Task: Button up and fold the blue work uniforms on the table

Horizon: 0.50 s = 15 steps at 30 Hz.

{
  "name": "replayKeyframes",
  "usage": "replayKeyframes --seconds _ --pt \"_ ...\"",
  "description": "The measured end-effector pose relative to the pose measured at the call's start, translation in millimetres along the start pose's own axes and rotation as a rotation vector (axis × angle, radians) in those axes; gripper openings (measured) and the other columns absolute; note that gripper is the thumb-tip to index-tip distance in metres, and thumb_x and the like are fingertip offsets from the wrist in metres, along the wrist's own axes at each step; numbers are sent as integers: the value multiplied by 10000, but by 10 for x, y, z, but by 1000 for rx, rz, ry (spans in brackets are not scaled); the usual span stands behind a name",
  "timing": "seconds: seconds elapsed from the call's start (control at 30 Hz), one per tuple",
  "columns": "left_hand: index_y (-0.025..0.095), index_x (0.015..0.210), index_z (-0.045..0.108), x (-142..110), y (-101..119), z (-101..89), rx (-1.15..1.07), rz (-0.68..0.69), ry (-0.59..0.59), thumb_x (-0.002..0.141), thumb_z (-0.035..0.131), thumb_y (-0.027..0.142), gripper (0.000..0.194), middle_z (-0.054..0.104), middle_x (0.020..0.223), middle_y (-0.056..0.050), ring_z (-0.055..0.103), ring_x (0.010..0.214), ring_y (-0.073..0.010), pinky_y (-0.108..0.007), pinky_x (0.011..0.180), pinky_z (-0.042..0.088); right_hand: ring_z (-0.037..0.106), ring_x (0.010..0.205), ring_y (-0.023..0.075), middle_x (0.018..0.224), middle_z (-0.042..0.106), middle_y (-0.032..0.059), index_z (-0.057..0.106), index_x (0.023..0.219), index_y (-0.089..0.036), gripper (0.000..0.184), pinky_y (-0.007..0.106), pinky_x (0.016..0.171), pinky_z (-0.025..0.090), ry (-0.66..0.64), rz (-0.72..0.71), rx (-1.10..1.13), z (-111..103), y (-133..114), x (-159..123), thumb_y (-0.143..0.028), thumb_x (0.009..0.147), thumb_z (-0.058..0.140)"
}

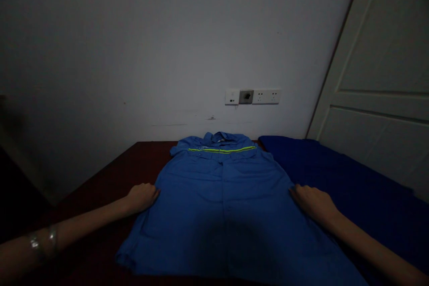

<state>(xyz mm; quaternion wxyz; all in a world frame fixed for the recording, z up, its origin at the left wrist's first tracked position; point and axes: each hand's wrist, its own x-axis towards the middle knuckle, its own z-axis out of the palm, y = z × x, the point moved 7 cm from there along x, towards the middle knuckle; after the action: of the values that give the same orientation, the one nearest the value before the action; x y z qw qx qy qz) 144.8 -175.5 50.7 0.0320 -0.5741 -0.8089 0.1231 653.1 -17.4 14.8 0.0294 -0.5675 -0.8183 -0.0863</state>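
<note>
Scuffed white wall fills the upper frame, with a white socket panel mounted low at center right and a paneled white door standing at far right. Below, a dark red-brown table runs in from lower left, and a deep blue padded cover lies along its right side, reaching toward the door.

At center, a blue work shirt lies flat and front up on the table, its collar toward the wall and its hem toward the wearer of the camera. A yellow-green reflective stripe crosses the chest. (A dark shadow falls across the lower middle of the cloth.)

Both bare hands rest at the shirt's side edges, level with its middle. The left hand, a silvery band on the forearm at lower left, sits with its fingers together and lightly curled. The right hand lies flatter, its fingers also together. Whether either hand is pinching the cloth cannot be told from this view.
</note>
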Motion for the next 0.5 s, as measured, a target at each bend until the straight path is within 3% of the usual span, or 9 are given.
replayKeyframes --seconds 0.1,0.23,0.4,0.5 --pt "121 869 683 -58 23 -2 15 47 -25 878 283 307 441 668 901 -201 643 865 -313 -455 745 485 662 715 290 796 666 168 583 970 -92 272 354 559 473 9 -8 -32 18 3 -17 -129 863 335" --pt "100 981 633 -200 -37 -11 32 29 -17 894 275 297 418 661 930 -202 639 879 -309 -444 741 486 659 699 296 766 665 160 545 1001 -84 270 368 546 468 6 28 -45 65 154 -135 -82 848 323" --pt "101 974 627 -253 -72 7 83 30 8 896 298 308 396 666 891 -194 647 851 -297 -432 744 483 653 648 298 690 651 126 527 1014 -111 267 366 512 461 20 47 -60 111 241 -246 -188 890 303" --pt "110 941 632 -257 -63 -78 135 46 63 889 315 370 413 663 863 -198 643 832 -316 -437 719 477 649 652 288 753 645 134 541 987 -134 304 340 495 457 74 55 -98 -23 172 -280 -301 904 301"
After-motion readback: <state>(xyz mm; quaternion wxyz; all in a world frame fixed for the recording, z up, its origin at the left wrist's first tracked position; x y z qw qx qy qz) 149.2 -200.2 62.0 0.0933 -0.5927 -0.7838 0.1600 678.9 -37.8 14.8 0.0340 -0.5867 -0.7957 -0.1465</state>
